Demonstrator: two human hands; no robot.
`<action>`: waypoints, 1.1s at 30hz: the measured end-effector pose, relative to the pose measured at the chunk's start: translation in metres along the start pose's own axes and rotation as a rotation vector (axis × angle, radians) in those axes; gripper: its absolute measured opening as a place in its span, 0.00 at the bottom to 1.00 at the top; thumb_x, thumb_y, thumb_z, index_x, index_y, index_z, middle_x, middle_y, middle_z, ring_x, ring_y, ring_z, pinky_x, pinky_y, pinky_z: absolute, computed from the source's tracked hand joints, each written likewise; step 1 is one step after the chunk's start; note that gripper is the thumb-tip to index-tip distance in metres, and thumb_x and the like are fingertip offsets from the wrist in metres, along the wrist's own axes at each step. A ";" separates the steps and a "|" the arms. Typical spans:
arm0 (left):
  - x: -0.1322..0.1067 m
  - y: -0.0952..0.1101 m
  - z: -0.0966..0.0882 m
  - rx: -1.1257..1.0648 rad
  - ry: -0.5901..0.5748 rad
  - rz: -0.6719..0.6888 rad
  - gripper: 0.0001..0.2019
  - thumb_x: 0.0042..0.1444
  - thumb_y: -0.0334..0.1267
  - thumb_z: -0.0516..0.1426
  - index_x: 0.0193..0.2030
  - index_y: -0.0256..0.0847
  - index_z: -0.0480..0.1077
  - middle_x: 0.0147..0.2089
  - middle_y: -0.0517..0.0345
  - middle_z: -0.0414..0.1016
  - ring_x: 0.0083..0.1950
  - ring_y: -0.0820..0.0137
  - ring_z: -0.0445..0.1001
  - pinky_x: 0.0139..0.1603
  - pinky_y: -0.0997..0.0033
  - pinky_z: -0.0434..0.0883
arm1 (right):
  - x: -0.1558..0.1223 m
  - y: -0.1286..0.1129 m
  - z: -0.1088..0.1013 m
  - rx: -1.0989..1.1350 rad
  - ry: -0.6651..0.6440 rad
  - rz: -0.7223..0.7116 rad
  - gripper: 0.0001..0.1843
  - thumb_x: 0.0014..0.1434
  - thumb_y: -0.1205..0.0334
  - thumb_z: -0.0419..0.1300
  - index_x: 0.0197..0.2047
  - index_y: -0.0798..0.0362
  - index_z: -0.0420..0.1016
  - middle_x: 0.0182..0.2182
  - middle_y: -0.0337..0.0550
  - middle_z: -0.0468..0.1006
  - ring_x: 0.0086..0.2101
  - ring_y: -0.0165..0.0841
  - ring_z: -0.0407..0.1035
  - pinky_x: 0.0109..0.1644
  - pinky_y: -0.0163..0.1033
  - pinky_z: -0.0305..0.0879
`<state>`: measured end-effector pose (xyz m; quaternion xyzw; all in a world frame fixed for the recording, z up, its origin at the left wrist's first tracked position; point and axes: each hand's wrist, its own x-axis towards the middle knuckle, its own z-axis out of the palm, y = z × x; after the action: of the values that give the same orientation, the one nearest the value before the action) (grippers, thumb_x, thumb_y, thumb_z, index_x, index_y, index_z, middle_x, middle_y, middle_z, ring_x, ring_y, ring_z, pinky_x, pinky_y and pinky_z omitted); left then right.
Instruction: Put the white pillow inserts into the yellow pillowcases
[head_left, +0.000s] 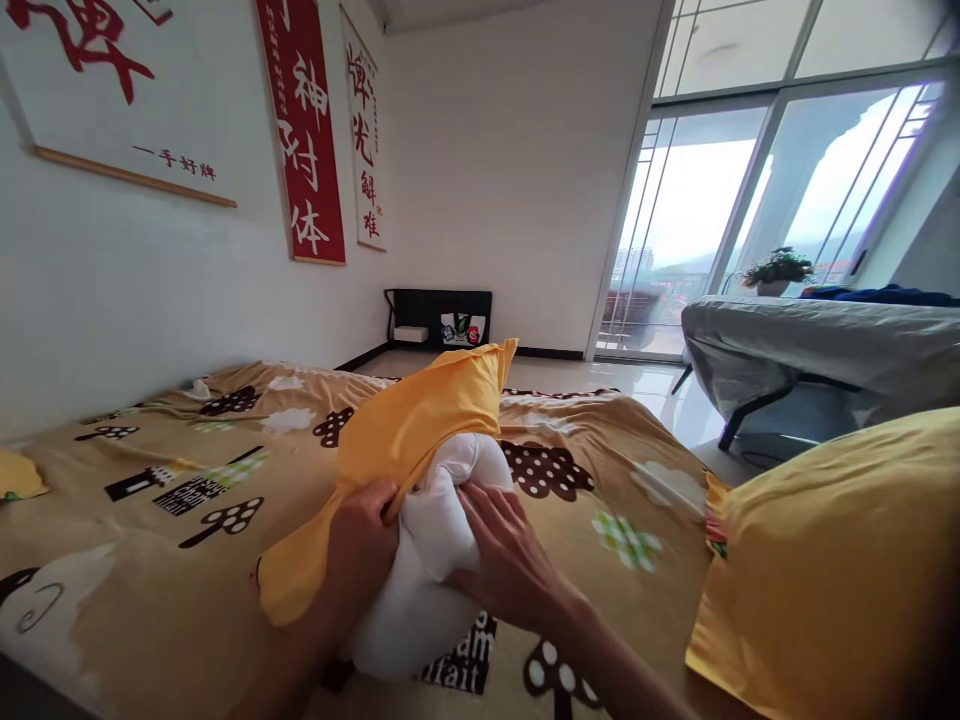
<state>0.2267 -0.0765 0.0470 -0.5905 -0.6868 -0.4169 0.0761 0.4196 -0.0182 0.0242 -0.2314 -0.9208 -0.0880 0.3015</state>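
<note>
A white pillow lies partly inside a yellow pillowcase in the middle of the bed. My left hand is closed on the edge of the pillowcase's opening, at the pillow's left side. With fingers and thumb pressed into its folds, my right hand grips the pillow from the right. The pillow's near end bulges out below my hands. One end of the pillowcase points up and away, and a loose part hangs to the left. The pillow's far end is hidden inside the cloth.
The patterned tan bedsheet lies under everything. A plump yellow pillow stands at the right, and a bit of yellow cloth shows at the far left. Beyond the bed are a grey-covered table and a low black stand.
</note>
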 end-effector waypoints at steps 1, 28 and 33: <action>-0.002 0.002 0.001 0.011 0.070 0.046 0.11 0.49 0.31 0.54 0.20 0.42 0.57 0.21 0.63 0.63 0.25 0.71 0.61 0.28 0.72 0.56 | 0.010 0.001 -0.001 -0.009 -0.072 0.005 0.34 0.55 0.45 0.60 0.57 0.60 0.65 0.53 0.57 0.70 0.52 0.45 0.62 0.55 0.50 0.58; -0.013 0.025 -0.010 0.444 0.500 0.561 0.07 0.58 0.29 0.55 0.30 0.42 0.62 0.25 0.60 0.68 0.31 0.67 0.63 0.40 0.63 0.59 | 0.003 -0.057 0.075 -0.009 0.397 -0.115 0.20 0.62 0.54 0.50 0.55 0.49 0.70 0.48 0.46 0.77 0.51 0.40 0.66 0.51 0.46 0.59; 0.004 0.041 -0.006 0.489 0.397 0.608 0.10 0.58 0.30 0.53 0.25 0.43 0.64 0.25 0.59 0.66 0.31 0.66 0.62 0.41 0.60 0.59 | 0.052 -0.044 0.085 -0.036 0.301 -0.037 0.10 0.60 0.61 0.53 0.42 0.50 0.73 0.28 0.43 0.75 0.32 0.37 0.67 0.39 0.41 0.60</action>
<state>0.2591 -0.0799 0.0732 -0.6388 -0.5322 -0.3060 0.4638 0.3179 -0.0121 -0.0136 -0.2040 -0.8676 -0.1440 0.4301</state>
